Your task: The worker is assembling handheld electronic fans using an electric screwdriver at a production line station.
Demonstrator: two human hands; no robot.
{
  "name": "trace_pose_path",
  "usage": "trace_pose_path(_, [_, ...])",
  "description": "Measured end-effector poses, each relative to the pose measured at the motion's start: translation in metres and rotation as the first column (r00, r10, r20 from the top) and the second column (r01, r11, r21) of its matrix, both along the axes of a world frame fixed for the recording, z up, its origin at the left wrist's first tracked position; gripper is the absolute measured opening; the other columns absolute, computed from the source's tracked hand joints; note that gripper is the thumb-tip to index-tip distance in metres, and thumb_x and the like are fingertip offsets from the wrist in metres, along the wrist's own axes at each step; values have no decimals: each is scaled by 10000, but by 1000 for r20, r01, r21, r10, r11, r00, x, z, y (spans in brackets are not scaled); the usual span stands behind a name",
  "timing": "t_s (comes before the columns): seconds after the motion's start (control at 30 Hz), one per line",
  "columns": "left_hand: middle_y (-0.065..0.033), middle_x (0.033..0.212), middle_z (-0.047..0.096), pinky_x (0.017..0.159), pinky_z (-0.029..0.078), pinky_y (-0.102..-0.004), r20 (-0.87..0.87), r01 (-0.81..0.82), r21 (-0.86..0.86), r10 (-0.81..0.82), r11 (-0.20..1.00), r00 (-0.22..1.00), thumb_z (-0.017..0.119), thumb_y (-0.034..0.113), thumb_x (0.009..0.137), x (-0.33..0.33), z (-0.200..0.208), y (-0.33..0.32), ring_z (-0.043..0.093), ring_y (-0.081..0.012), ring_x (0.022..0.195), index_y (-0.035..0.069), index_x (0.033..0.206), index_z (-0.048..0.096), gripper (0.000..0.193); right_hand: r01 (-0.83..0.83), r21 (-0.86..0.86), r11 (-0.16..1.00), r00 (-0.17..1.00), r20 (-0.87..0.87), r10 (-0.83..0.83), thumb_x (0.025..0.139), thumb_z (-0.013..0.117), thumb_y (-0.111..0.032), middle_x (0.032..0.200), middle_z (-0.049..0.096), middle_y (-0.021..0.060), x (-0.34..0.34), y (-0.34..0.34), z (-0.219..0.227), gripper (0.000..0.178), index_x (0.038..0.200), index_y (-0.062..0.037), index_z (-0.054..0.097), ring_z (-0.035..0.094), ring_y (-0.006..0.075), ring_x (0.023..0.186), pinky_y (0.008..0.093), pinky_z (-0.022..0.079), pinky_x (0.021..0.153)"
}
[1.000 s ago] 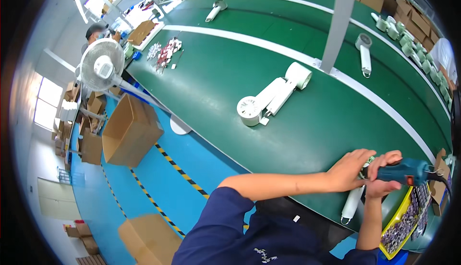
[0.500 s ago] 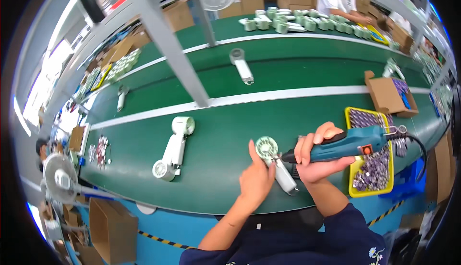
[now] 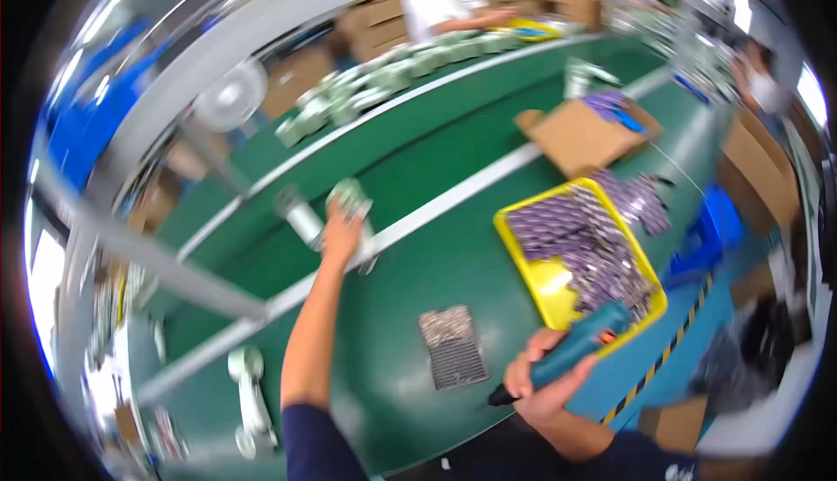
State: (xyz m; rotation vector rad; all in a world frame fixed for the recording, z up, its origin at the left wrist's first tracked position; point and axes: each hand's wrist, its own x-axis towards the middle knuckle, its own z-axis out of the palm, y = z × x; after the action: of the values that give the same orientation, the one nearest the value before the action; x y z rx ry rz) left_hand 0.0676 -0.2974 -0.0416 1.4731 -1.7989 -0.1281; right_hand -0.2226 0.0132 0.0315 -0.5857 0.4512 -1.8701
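My left hand (image 3: 342, 235) reaches over the white divider rail, its fingers closed around a small handheld fan (image 3: 351, 191) with a pale green round head and white handle. Motion blur softens that hand. Just left of it, another white handheld fan (image 3: 302, 219) lies on the green far lane. Closer to my body, my right hand (image 3: 551, 394) grips a teal electric screwdriver (image 3: 582, 341), its black tip pointing down and left over the table's front edge. Between the hands lies a flat ridged plate (image 3: 453, 350) with what look like small screws on its upper part.
A yellow tray (image 3: 545, 293) of small purple and silver parts sits at the right, close beyond the screwdriver. Behind it is an open cardboard box (image 3: 582, 139). The white divider rail (image 3: 462, 195) crosses the table. Paired fans (image 3: 253, 407) lie near left; a co-worker (image 3: 440, 10) stands across.
My left hand has carried the fan from the near table out to the far lane. The screwdriver has come away from the fan toward the front edge. The view has turned right.
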Motion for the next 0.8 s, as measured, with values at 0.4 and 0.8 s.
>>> trace_pose_path(0.4, [-159, 1048, 579, 767, 450, -468, 199, -393, -218, 435, 893, 878, 718, 150, 703, 42, 66, 252, 553, -354, 946, 14, 1101, 547, 455, -76, 47, 996, 997, 16, 75, 931, 412, -555, 897, 432, 69, 10, -9, -26, 547, 1043, -20, 425, 369, 83, 413, 203, 276, 317])
trace_pose_path(0.8, [-158, 884, 633, 674, 534, -406, -37, -367, 374, 409, 852, 912, 641, 76, 800, 132, 64, 310, 658, -304, 819, 118, 1438, 130, 818, -131, -28, 991, 991, -10, 131, 826, 425, -726, 906, 481, 59, 10, -12, -17, 697, 1036, -62, 469, 421, 124, 401, 270, 346, 364])
